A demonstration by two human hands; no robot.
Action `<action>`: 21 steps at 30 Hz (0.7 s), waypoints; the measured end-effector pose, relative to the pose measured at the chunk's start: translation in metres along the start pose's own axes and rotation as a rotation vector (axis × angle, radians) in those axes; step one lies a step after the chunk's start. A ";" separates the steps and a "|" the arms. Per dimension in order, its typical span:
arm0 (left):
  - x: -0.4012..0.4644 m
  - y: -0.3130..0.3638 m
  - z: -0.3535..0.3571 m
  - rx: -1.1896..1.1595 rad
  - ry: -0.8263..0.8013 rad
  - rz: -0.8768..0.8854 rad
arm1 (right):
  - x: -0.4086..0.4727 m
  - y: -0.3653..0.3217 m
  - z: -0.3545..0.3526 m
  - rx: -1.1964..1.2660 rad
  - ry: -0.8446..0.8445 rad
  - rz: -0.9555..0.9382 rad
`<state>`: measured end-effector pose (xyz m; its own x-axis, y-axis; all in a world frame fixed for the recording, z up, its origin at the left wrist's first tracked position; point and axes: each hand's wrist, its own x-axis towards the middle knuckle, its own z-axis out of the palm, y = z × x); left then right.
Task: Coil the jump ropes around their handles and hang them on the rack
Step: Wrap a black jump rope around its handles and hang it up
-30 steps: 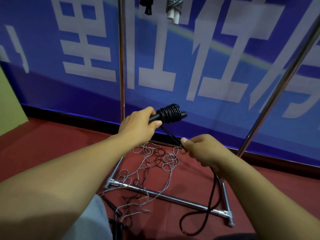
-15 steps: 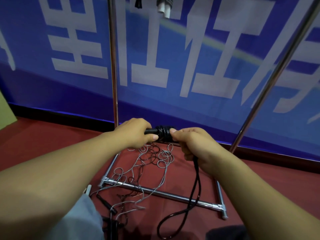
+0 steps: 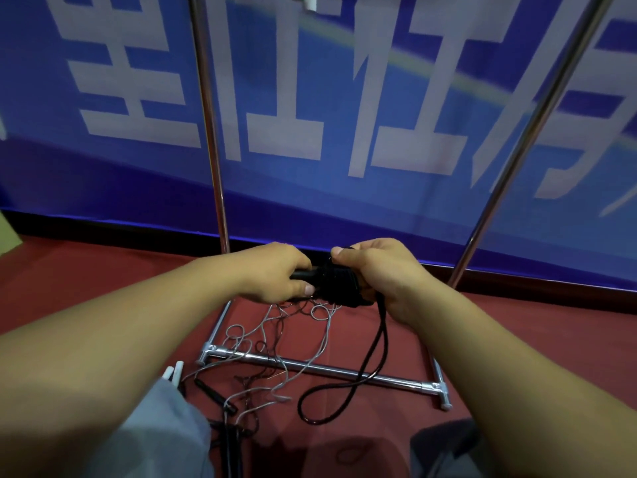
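A black jump rope handle (image 3: pixel 303 274) is gripped by the left hand (image 3: pixel 275 274); its coiled rope (image 3: pixel 339 282) is clutched by the right hand (image 3: pixel 375 270). Below, dark red carpet (image 3: pixel 517 326) is crossed by the chrome rack base (image 3: pixel 310 367), backed by a blue banner (image 3: pixel 310 98). Grey ropes (image 3: pixel 262 339) are tangled there.

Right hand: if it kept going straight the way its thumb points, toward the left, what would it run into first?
The coiled black rope on the handle, already against the right hand; just beyond, the left hand. Depth looks matched.
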<state>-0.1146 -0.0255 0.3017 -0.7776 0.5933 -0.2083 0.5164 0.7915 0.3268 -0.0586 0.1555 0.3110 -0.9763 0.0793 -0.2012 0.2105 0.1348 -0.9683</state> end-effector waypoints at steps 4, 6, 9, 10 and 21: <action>-0.004 0.007 0.001 0.018 -0.035 0.006 | 0.002 0.001 -0.001 -0.108 0.041 -0.048; -0.005 0.011 0.001 0.039 -0.044 0.025 | 0.002 0.001 -0.002 -0.207 0.065 -0.086; -0.008 0.015 0.001 0.069 -0.051 0.047 | 0.002 0.003 -0.003 -0.369 0.106 -0.147; -0.009 0.016 0.001 0.075 -0.055 0.053 | 0.003 0.004 -0.004 -0.424 0.117 -0.170; -0.012 0.017 0.003 0.007 -0.092 0.103 | 0.013 0.013 -0.008 -0.710 0.087 -0.338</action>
<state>-0.0950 -0.0187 0.3075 -0.6842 0.6823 -0.2575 0.5949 0.7264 0.3441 -0.0683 0.1660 0.2972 -0.9918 -0.0050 0.1277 -0.0865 0.7612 -0.6427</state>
